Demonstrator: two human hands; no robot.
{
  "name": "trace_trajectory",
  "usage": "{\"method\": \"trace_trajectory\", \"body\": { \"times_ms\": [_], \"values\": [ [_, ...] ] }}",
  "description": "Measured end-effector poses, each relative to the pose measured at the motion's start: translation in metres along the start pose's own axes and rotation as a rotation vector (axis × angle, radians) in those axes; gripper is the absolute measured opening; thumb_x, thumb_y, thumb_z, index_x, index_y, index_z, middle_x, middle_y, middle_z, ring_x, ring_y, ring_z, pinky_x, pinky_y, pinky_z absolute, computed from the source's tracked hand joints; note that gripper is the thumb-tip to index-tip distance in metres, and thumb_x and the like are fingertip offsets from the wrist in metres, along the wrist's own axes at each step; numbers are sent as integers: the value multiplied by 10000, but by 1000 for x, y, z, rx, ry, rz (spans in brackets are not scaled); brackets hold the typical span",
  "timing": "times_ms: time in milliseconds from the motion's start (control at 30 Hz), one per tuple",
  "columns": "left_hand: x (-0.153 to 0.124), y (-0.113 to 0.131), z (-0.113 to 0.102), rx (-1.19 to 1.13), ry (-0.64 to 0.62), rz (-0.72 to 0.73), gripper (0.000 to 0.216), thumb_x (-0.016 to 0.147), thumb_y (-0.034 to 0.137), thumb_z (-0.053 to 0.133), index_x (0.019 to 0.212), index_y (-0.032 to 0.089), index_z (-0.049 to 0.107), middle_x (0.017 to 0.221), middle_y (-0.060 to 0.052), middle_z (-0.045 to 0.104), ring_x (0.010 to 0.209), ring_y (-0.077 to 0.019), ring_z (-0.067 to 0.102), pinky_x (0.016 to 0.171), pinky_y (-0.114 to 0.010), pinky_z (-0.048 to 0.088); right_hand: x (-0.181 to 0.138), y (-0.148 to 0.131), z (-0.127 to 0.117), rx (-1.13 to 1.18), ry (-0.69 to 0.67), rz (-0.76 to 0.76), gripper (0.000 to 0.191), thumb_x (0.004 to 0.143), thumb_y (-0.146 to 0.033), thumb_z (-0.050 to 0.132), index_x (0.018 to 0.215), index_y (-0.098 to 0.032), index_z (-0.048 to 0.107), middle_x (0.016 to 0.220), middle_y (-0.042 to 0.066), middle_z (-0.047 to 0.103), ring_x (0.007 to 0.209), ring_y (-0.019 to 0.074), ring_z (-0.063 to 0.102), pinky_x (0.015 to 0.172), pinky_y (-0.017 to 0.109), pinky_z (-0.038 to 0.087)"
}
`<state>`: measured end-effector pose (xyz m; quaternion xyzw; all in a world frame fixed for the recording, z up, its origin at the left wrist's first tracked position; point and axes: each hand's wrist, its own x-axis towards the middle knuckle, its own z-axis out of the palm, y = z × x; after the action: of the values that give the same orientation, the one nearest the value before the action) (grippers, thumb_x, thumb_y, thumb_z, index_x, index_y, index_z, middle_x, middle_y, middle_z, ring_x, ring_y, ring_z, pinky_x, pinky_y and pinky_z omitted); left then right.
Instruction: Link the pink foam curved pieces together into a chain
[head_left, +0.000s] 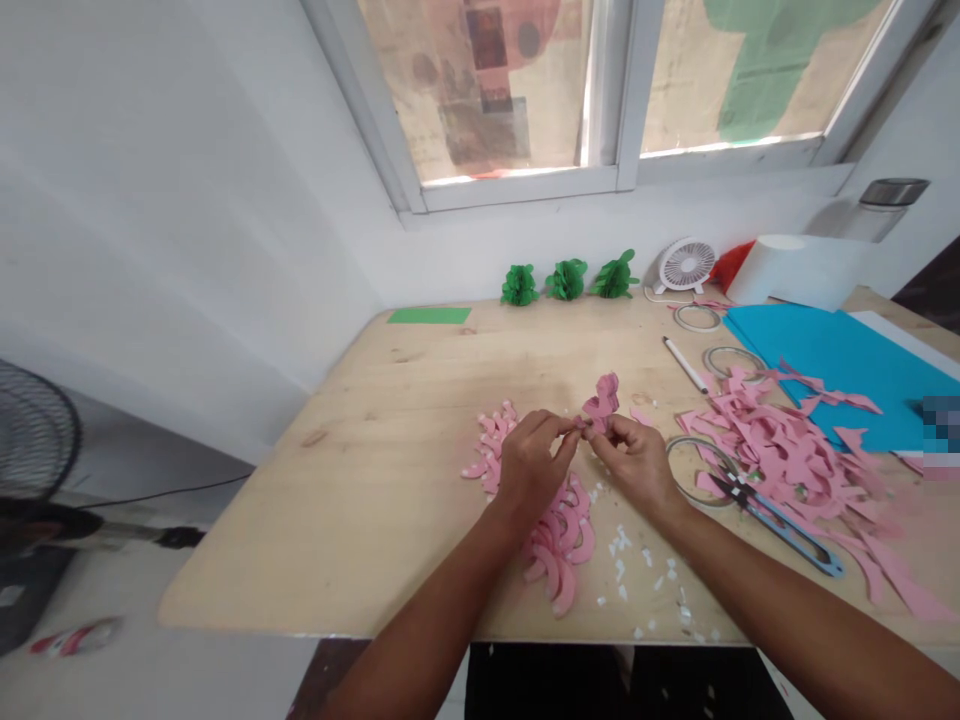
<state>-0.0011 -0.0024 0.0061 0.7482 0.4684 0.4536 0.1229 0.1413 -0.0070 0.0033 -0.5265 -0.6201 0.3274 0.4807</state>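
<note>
A pink folded-paper piece [602, 397] is held just above the table between my two hands. The fingertips of my left hand [534, 455] pinch its lower left end. My right hand [636, 462] grips its lower right side with thumb and fingers, close to the left fingertips. Exactly how the piece is folded is hard to make out. Under and beside my left hand lie curved pink paper cut-outs [559, 560] in a heap, with smaller pink pieces [491, 440] to its left. Small white paper bits [621, 560] are scattered below my right hand.
Blue thread snips [787, 525], tape rolls [697, 318], a white marker [684, 364], pink scraps [787, 440] and blue sheets [795, 340] lie on the right. Along the back stand green paper shapes [566, 280] and a small white fan [686, 264]. A green strip [429, 315] lies back left.
</note>
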Motion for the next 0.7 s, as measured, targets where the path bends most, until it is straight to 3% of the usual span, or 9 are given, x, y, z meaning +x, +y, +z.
{"method": "trace_trajectory", "body": {
  "times_ms": [700],
  "values": [
    [-1, -3, 3, 49, 37, -4, 106, 729, 112, 532, 722, 167, 623, 702, -31, 640, 682, -137, 595, 637, -245, 462, -2, 2, 4, -76, 51, -62, 323, 754, -343, 538, 508, -178, 407, 472, -49, 346, 475, 92, 372, 451, 207, 287]
  ]
}}
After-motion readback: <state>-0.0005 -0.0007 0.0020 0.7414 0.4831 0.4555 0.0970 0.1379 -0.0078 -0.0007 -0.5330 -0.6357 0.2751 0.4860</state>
